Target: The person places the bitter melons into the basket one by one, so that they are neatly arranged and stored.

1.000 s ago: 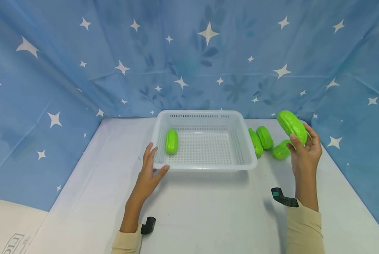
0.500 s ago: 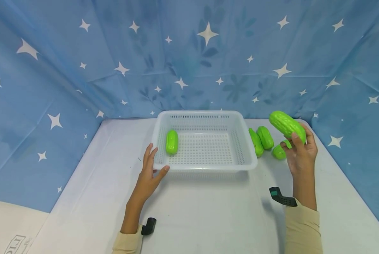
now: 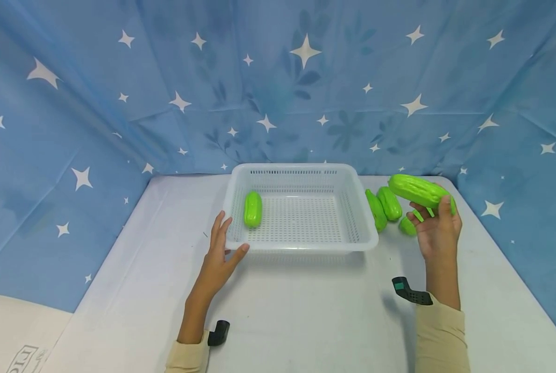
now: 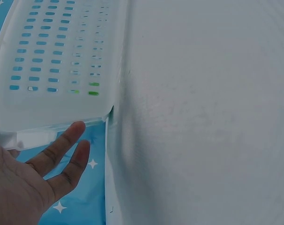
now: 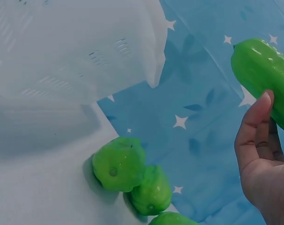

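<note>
My right hand holds a plump, bumpy green gourd above the table, right of the basket, thumb on its near side. In the right wrist view the gourd points up and left from the fingertips. A white perforated plastic basket stands mid-table with one green gourd lying along its left side. At the basket's front left corner is my left hand, thumb at the front rim and fingers spread along the outside. The left wrist view shows those fingers extended beside the basket wall.
Between the basket and my right hand, several green gourds lie on the white-covered table; the nearest one is partly hidden by my fingers. A blue star-patterned curtain closes off the back and both sides.
My right hand has shifted left and slightly down, and the gourd has tilted from steep to nearly level. My left hand and the basket have stayed in place.
</note>
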{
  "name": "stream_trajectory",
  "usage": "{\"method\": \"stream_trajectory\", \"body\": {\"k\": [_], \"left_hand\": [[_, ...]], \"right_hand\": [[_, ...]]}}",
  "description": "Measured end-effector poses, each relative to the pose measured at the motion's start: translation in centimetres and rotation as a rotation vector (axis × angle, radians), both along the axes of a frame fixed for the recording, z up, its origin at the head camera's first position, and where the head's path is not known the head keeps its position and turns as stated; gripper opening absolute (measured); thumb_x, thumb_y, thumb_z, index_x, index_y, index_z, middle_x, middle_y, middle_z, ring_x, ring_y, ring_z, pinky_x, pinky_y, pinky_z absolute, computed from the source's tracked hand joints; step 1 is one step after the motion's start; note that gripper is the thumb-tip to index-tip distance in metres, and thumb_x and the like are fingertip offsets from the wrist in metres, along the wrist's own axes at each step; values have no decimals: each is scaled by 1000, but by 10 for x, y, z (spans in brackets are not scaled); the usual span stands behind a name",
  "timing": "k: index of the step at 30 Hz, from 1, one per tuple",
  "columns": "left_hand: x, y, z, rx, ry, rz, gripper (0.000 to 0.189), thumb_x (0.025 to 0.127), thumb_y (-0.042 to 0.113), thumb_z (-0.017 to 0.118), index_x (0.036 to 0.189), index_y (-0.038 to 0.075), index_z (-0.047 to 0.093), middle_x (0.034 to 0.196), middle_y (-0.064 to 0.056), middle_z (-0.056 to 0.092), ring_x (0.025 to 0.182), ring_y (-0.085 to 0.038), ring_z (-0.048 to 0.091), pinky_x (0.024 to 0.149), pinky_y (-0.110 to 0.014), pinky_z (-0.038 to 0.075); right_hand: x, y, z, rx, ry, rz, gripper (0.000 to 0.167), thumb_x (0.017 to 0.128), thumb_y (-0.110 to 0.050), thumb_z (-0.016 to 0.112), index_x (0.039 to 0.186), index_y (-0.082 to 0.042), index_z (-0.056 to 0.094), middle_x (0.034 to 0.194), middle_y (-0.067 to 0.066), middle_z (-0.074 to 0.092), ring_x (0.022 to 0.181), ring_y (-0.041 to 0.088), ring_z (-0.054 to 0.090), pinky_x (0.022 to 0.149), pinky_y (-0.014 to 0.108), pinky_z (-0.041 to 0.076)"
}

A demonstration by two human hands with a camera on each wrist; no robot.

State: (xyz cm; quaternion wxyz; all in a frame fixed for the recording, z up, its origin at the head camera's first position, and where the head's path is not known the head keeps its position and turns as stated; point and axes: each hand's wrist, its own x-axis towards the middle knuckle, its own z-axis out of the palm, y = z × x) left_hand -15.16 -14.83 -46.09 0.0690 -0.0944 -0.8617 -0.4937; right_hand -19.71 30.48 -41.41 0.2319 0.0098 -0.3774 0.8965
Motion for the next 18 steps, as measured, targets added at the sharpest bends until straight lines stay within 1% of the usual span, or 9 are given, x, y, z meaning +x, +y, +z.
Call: {"method": "stream_trajectory", "body": {"k": [3,9,13,15,18], "left_hand": [[0,0,0,0,-1,-2,78,95,44,60,157,23,17,163,15,-6,144,-33,34,99,-51,50],[0,0,-1,7,-10,3,78,95,45,60,156,24,17,163,18,-5,144,-30,33,100,-50,50],[0,-1,-1,6,-4,3,78,95,45,60,156,23,18,164,14,-5,144,-31,33,99,-50,50],[1,-1,-2,8,-3,3,78,95,45,60,156,23,18,164,14,-5,144,-31,34,99,-50,50],[1,0,-1,7,-7,3,78,95,45,60,156,24,18,163,17,-5,144,-31,34,100,-50,50]], "right_hand": [[1,-1,0,-23,-11,-6,37,96,-23,63,126,-4,54,113,12,59,82,25,66,59,30,55],[0,-1,-3,-75,29,6,40,95,-27,64,125,-3,54,111,13,58,82,26,63,59,31,54],[0,-1,-4,-121,33,7,42,95,-26,64,127,-3,52,115,13,56,87,27,61,61,33,52],[0,-1,-4,-164,29,10,42,94,-24,64,128,-3,51,119,13,55,89,28,61,63,34,51],[0,-1,-4,-200,28,12,42,93,-18,65,130,-4,51,123,13,55,93,29,61,64,35,51]]}}
